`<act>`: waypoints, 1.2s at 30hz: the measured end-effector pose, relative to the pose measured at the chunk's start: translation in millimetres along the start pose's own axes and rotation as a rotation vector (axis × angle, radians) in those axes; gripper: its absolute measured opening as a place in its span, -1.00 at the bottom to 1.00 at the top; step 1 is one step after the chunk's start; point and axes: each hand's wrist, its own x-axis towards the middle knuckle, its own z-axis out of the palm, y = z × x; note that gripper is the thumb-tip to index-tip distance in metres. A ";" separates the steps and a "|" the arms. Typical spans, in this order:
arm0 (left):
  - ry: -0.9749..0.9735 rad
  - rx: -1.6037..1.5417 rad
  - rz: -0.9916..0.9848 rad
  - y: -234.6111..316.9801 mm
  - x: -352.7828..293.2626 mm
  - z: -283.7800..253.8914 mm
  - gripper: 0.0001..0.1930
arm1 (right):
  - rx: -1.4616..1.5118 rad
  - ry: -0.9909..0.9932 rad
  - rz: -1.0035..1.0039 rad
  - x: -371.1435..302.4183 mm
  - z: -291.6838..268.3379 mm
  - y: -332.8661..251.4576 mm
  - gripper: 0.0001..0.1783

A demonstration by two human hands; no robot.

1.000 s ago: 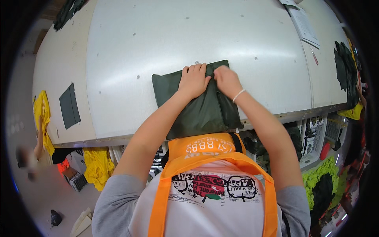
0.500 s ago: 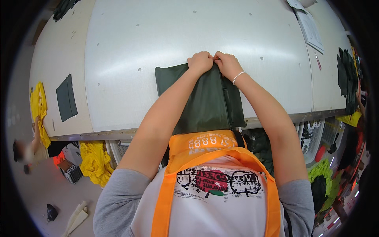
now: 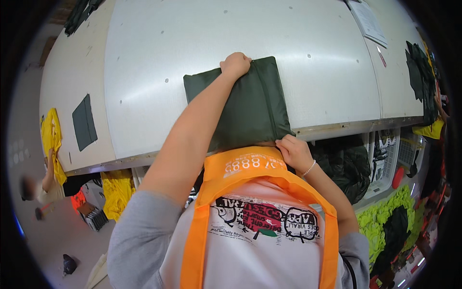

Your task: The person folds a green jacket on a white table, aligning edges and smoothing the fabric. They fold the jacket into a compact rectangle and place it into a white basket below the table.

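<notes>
A flat, squarish piece of dark green cloth (image 3: 240, 106) lies on the pale table (image 3: 159, 43) in front of me, its near edge at the table's front edge. Down its right part runs a straight seam or fold line. At the far edge, beside the upper end of that line, my left hand (image 3: 236, 65) is closed on the cloth. My right hand (image 3: 294, 153) pinches the near right corner, close to my orange apron (image 3: 245, 166). The fingertips of my left hand are partly hidden.
Another dark green piece (image 3: 84, 123) lies at the left, near a person (image 3: 45, 183) with yellow cloth (image 3: 52, 139). Papers (image 3: 368, 21) and a small red-handled tool (image 3: 381, 57) lie at the far right. Below the table edge are dark cloth (image 3: 341, 166) and a white basket (image 3: 382, 164).
My right hand has moved from the far edge down to the near right corner. The cloth's right part, folded and bunched before, now lies spread flat. My left hand stays at the far edge.
</notes>
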 end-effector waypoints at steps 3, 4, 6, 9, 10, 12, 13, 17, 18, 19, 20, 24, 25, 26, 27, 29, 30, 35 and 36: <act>0.193 -0.089 0.121 -7.8 -17.6 -9.8 -0.74 | 0.059 0.033 -0.013 -0.5 13.2 4.5 -0.93; 0.357 -0.073 0.222 2.5 -41.0 -24.7 -0.74 | 0.211 0.015 0.145 2.5 13.6 3.4 -0.88; 0.640 -0.208 0.575 32.8 -109.8 -62.8 -0.88 | 0.503 -0.051 0.473 4.2 7.0 -0.4 -0.74; 0.591 -0.076 0.874 51.1 -246.2 -100.2 -0.92 | 1.460 -0.054 0.658 12.2 -45.5 -4.2 -0.35; 0.435 -0.169 0.842 38.5 -282.1 -102.5 -0.85 | 1.669 -0.032 0.628 15.4 -57.2 -15.1 -0.25; 0.677 -0.332 0.610 -12.3 -283.7 -78.4 -0.68 | 1.500 -0.053 0.827 34.4 -52.3 -16.1 -0.25; 0.752 -0.229 0.363 -47.9 -272.1 -51.2 -0.55 | 1.169 -0.145 0.828 30.3 -35.8 18.7 -0.24; 0.472 -0.571 -0.243 -160.4 -300.3 42.9 -0.25 | 0.468 -0.149 0.794 39.2 52.4 38.9 -0.28; 0.506 -0.651 -0.276 -186.6 -319.8 48.0 -0.24 | 0.390 -0.181 0.754 37.8 73.6 12.1 -0.29; 0.548 -0.720 -0.300 -213.7 -336.7 49.2 -0.23 | 0.324 -0.205 0.704 40.5 97.8 -12.0 -0.31; 0.591 -0.790 -0.323 -240.3 -355.6 50.5 -0.23 | 0.259 -0.227 0.652 41.1 121.6 -33.3 -0.33; 0.763 -0.906 -0.571 -275.1 -458.7 66.9 -0.21 | 0.048 -0.514 0.253 57.5 166.8 -117.4 -0.34; 0.889 -0.909 -0.611 -288.0 -484.9 82.7 -0.21 | 0.068 -0.605 0.201 56.1 188.1 -139.5 -0.33; 1.011 -0.909 -0.647 -294.2 -509.6 98.1 -0.21 | 0.085 -0.693 0.152 52.8 203.4 -160.7 -0.33; 1.108 -0.908 -0.706 -299.6 -536.1 113.1 -0.22 | 0.075 -0.791 0.151 43.7 210.4 -199.1 -0.32; 1.201 -0.910 -0.841 -311.1 -597.8 115.6 -0.24 | 0.101 -0.920 0.064 13.7 239.2 -249.1 -0.28; 1.195 -0.925 -0.927 -324.6 -631.9 111.0 -0.25 | 0.131 -0.960 -0.021 -5.9 271.5 -256.6 -0.25; 1.285 -0.630 -1.561 -419.5 -759.3 201.1 -0.22 | -0.166 -1.370 -0.282 -92.2 395.8 -291.2 -0.06; 1.227 -0.717 -1.598 -420.3 -766.7 209.3 -0.22 | -0.243 -1.451 -0.246 -99.2 404.3 -293.1 -0.05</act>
